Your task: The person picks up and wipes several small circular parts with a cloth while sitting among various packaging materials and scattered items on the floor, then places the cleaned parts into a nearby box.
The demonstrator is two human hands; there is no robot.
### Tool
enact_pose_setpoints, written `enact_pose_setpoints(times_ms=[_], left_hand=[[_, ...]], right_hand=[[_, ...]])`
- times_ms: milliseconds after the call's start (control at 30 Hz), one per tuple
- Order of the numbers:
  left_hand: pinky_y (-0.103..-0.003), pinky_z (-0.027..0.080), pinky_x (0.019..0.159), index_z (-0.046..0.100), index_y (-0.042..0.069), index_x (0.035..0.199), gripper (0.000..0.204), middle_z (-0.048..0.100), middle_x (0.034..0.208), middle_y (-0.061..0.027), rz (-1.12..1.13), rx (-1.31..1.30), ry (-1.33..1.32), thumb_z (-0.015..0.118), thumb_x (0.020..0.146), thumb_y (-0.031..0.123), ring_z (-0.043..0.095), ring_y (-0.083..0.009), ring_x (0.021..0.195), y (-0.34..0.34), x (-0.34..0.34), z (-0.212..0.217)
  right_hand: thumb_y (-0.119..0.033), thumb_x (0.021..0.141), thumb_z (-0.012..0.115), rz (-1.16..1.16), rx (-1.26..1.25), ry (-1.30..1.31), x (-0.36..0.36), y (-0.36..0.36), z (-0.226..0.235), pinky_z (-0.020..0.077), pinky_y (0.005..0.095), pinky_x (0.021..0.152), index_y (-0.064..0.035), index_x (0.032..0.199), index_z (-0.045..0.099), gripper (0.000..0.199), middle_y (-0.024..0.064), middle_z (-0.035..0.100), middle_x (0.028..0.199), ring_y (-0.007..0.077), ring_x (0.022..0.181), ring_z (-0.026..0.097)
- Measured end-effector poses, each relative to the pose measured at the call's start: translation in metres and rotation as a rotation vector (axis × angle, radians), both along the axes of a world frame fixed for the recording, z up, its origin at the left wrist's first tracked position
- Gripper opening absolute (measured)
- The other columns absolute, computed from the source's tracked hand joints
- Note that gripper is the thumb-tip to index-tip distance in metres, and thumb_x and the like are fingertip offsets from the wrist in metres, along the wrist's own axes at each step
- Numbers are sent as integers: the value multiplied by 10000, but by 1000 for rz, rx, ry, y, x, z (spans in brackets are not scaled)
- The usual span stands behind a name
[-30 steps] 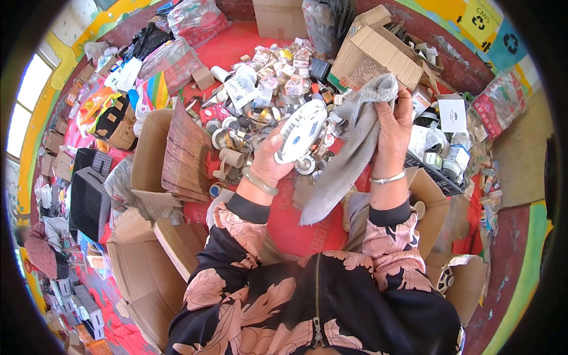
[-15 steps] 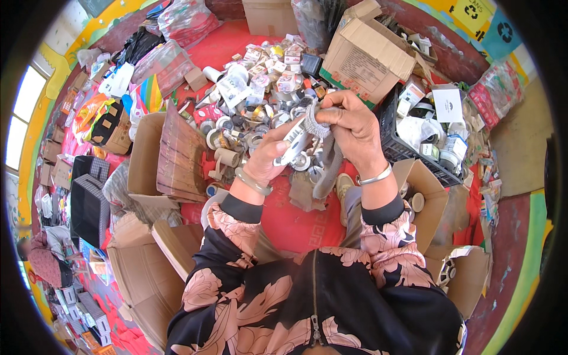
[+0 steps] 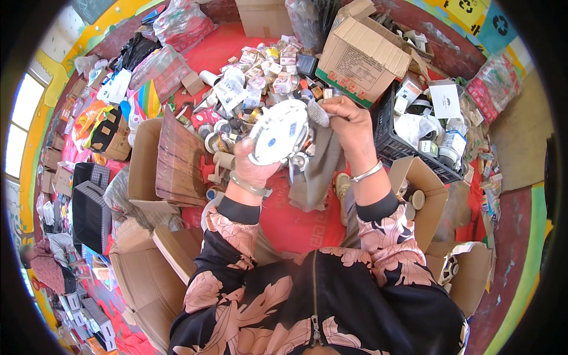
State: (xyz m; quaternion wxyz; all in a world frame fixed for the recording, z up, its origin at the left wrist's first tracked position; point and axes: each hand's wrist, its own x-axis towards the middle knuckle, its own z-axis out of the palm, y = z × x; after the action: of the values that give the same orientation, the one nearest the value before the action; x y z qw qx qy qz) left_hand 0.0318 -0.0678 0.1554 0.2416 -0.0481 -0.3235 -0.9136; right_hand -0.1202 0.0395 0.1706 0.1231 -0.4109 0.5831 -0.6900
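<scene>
The left hand (image 3: 253, 168) grips a white round disc-shaped device (image 3: 279, 132) from below, holding it up with its flat face toward the camera. The right hand (image 3: 349, 127) is closed on a grey cloth (image 3: 319, 163), pressing a bunched corner against the disc's right edge while the rest of the cloth hangs down between the forearms. The two hands are close together, joined through disc and cloth. Judging by this, the wiping looks under way: the face shown appears clean, but its back is hidden.

Just beyond the hands lies a heap of small boxes, tins and tape rolls (image 3: 254, 89) on the red floor (image 3: 290, 222), seemingly not yet handled. Beyond and to the right of the right hand sit a cardboard box (image 3: 361, 56) and a black crate (image 3: 408, 148) of white packaged items. To the left of the left hand lies flattened cardboard (image 3: 177, 160). Nothing stands between the hands and the heap.
</scene>
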Motion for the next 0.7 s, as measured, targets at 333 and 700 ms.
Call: enact_pose_setpoints(times_ms=[333, 700], left_hand=[[-485, 388, 944, 364, 66, 1300, 852, 447, 1269, -140, 91, 191, 75, 607, 630, 533, 468, -329, 1125, -6, 3, -4], [-443, 396, 946, 404, 82, 1277, 745, 493, 1228, -107, 106, 274, 6, 610, 676, 472, 484, -291, 1115, -3, 0, 6]], right_hand=[[49, 704, 533, 65, -86, 296, 27, 3, 38, 421, 229, 686, 4, 962, 627, 278, 69, 559, 826, 157, 750, 541], [15, 720, 503, -66, 20, 334, 32, -13, 15, 437, 249, 646, 34, 955, 617, 262, 111, 556, 786, 190, 700, 549]])
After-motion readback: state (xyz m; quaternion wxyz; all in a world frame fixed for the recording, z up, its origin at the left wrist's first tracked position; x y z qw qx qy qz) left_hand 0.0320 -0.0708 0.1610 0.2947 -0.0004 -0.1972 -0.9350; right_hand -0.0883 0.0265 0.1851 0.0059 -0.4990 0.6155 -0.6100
